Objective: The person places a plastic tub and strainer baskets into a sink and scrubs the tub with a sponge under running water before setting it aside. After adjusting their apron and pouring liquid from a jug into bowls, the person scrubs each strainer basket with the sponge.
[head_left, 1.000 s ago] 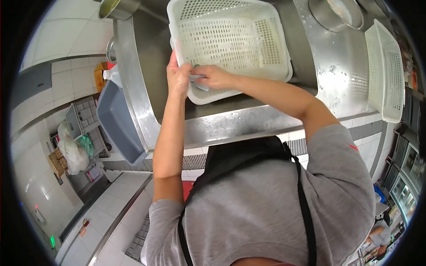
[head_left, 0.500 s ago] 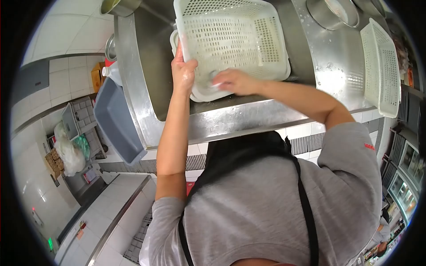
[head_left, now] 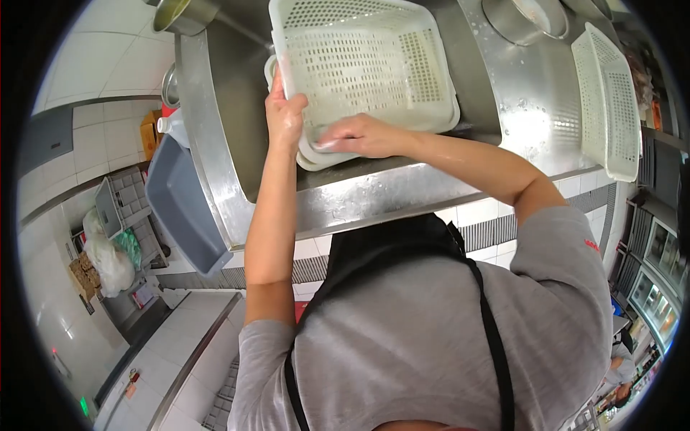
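A white perforated plastic basket (head_left: 345, 75) sits tilted in a steel sink (head_left: 237, 122), with another white rim (head_left: 316, 159) showing just beneath it. My left hand (head_left: 284, 118) is closed around the basket's left rim, thumb on the inner side. At the near left corner, my right hand (head_left: 363, 136) presses against the basket's near wall with fingers bent together. Something small and pale shows under those fingertips; it is blurred and I cannot make out what it is. Both hands look wet.
Another white perforated basket (head_left: 607, 104) stands on the right drainboard, near a metal pot (head_left: 525, 20). Left of the sink are a grey-blue tub (head_left: 183, 205), a white jug (head_left: 175, 129) and a metal pot (head_left: 183, 16). The sink's steel front edge (head_left: 374, 197) lies before my body.
My right hand has slid a little left along the basket's near wall toward the corner. The left hand keeps its hold on the rim. The whole view has shifted slightly.
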Demonstrator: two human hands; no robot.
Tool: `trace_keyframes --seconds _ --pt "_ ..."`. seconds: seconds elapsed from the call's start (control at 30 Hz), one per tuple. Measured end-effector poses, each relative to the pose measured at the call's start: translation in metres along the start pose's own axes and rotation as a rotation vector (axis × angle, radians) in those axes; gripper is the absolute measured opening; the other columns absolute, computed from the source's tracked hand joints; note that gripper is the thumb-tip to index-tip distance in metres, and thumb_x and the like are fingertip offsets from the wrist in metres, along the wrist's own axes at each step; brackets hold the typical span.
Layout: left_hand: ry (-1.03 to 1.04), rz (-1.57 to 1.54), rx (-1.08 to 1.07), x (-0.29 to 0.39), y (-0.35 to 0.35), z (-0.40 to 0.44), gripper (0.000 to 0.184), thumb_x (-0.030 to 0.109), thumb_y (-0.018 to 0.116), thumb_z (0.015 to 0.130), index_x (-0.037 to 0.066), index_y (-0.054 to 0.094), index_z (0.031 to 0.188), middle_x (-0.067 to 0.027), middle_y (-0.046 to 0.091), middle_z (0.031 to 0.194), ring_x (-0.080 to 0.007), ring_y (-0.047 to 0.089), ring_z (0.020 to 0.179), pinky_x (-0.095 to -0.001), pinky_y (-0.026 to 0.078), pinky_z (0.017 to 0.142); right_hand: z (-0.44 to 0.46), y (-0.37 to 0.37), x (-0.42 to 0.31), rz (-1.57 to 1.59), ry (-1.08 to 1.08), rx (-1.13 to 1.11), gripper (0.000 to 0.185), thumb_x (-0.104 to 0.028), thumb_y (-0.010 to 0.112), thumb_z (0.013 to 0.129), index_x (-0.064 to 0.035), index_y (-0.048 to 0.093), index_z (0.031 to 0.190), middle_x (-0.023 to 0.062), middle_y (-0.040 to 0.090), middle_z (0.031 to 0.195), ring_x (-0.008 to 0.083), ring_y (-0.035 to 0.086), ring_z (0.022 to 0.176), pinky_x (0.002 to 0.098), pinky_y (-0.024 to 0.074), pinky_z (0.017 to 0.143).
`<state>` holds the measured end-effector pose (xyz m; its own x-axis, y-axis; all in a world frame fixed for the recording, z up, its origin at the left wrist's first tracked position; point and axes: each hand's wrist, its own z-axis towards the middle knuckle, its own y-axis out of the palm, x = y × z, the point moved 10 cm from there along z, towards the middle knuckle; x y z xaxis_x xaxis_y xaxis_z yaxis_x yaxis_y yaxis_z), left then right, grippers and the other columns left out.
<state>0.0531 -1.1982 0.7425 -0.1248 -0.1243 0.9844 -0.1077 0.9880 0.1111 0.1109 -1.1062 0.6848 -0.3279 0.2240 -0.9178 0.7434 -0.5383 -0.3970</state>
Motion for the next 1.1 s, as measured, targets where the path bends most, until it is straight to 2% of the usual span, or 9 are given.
trace_keyframes --seconds 0.13,0.33,0.47,0.57,0.7,0.9,1.0,1.07,1.1 --pt "0.071 0.058 0.035 0.002 -0.005 -0.005 0.072 -0.007 0.037 0.059 0.003 0.034 0.13 -0.0049 0.049 0.118 -0.0143 0.046 0.109 -0.0247 0.032 0.093 -0.014 -0.018 0.05 -0.039 -0.094 0.19 0.03 -0.027 0.046 0.086 -0.0059 0.058 0.104 0.012 0.061 0.095 0.0277 0.056 0.092 0.0347 0.0428 0.085" --pt "0.064 0.005 0.009 -0.004 -0.007 0.003 0.073 -0.005 0.039 0.057 0.003 0.035 0.129 -0.0074 0.047 0.121 -0.0181 0.044 0.112 -0.0276 0.034 0.093 -0.033 -0.019 0.148 -0.46 0.853 -0.173 0.034 -0.025 0.039 0.084 -0.0065 0.057 0.106 0.0176 0.052 0.113 0.0316 0.047 0.106 0.0391 0.0352 0.091" --pt "0.07 0.004 -0.022 0.005 0.003 0.003 0.072 -0.003 0.039 0.057 0.002 0.034 0.129 -0.0082 0.046 0.122 -0.0187 0.044 0.112 -0.0275 0.034 0.093 0.035 0.007 -0.015 -0.042 -0.005 0.162 0.027 -0.012 0.043 0.077 -0.0071 0.059 0.098 0.0142 0.058 0.097 0.0301 0.05 0.099 0.0399 0.0368 0.088" --pt "0.074 0.002 -0.004 0.006 0.0 -0.008 0.071 -0.004 0.039 0.059 0.003 0.034 0.13 -0.0054 0.046 0.121 -0.0142 0.044 0.11 -0.0241 0.032 0.092 0.012 -0.009 0.079 -0.169 -0.097 0.156 0.022 -0.006 0.049 0.073 -0.0067 0.059 0.092 0.0128 0.057 0.093 0.0293 0.05 0.095 0.04 0.0371 0.088" --pt "0.03 -0.029 0.065 -0.005 -0.01 -0.005 0.065 -0.002 0.042 0.065 0.003 0.035 0.129 -0.0069 0.047 0.12 -0.0154 0.045 0.109 -0.0259 0.033 0.092 -0.053 -0.039 0.236 -0.453 0.765 -0.1 0.03 -0.01 0.059 0.066 -0.0062 0.061 0.096 0.014 0.057 0.098 0.0318 0.051 0.093 0.0413 0.0384 0.085" --pt "-0.059 -0.218 0.151 -0.025 -0.021 -0.005 0.047 0.01 0.049 0.082 0.003 0.037 0.127 -0.0073 0.049 0.118 -0.0165 0.045 0.108 -0.028 0.033 0.092 0.056 -0.006 -0.011 -0.084 -0.385 0.338 0.024 -0.013 0.06 0.069 -0.0078 0.059 0.092 0.014 0.053 0.102 0.0293 0.049 0.097 0.0402 0.0388 0.083" --pt "-0.093 -0.196 0.158 -0.028 -0.023 -0.008 0.047 0.016 0.048 0.085 0.004 0.034 0.128 -0.0075 0.047 0.12 -0.0181 0.046 0.108 -0.0292 0.033 0.093 0.022 -0.031 0.046 -0.633 -0.492 0.453 0.023 -0.01 0.056 0.071 -0.0085 0.059 0.094 0.0137 0.054 0.103 0.0264 0.05 0.097 0.0393 0.0395 0.084" --pt "-0.122 -0.157 0.187 -0.034 -0.028 -0.009 0.047 0.018 0.046 0.086 0.004 0.032 0.129 -0.008 0.046 0.122 -0.0183 0.045 0.109 -0.0291 0.033 0.093 -0.008 -0.085 0.167 -0.624 0.568 0.335 0.024 -0.008 0.051 0.073 -0.0089 0.059 0.096 0.0129 0.054 0.108 0.0243 0.05 0.1 0.038 0.038 0.087" --pt "-0.111 -0.131 0.184 -0.038 -0.031 -0.008 0.047 0.02 0.045 0.088 0.003 0.031 0.129 -0.008 0.045 0.123 -0.0182 0.045 0.109 -0.0289 0.033 0.093 -0.007 -0.088 0.162 -0.627 0.573 0.333 0.024 -0.008 0.051 0.073 -0.0089 0.059 0.096 0.0129 0.054 0.108 0.0243 0.05 0.1 0.038 0.038 0.087"
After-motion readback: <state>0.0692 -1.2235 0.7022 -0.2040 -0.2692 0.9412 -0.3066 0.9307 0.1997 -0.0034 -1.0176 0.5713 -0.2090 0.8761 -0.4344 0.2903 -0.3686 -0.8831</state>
